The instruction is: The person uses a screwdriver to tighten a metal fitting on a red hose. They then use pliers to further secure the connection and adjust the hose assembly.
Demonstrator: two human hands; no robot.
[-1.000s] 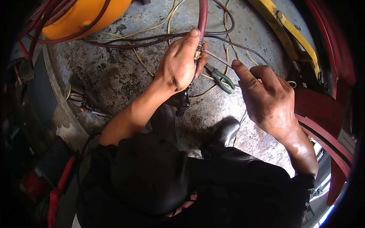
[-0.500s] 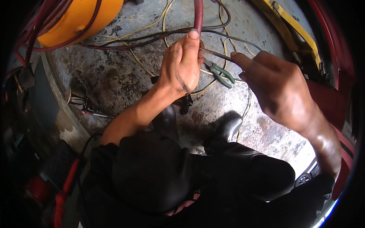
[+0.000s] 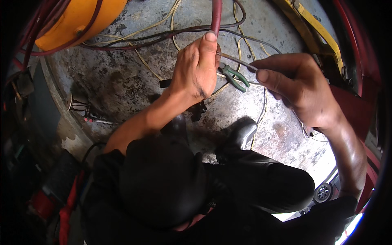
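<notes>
The right hand (image 3: pixel 292 83) is pinching a thin metal tool (image 3: pixel 234 59), its shaft slanting up to the left hand (image 3: pixel 195 71), which is wrapping tightly around a red hose (image 3: pixel 216 18) at arm's reach. Below these 2 hands, green-handled pliers (image 3: pixel 226 70) are lying on the stained floor (image 3: pixel 122 90). Farther off, an orange tank (image 3: pixel 110 12) is standing at the left.
</notes>
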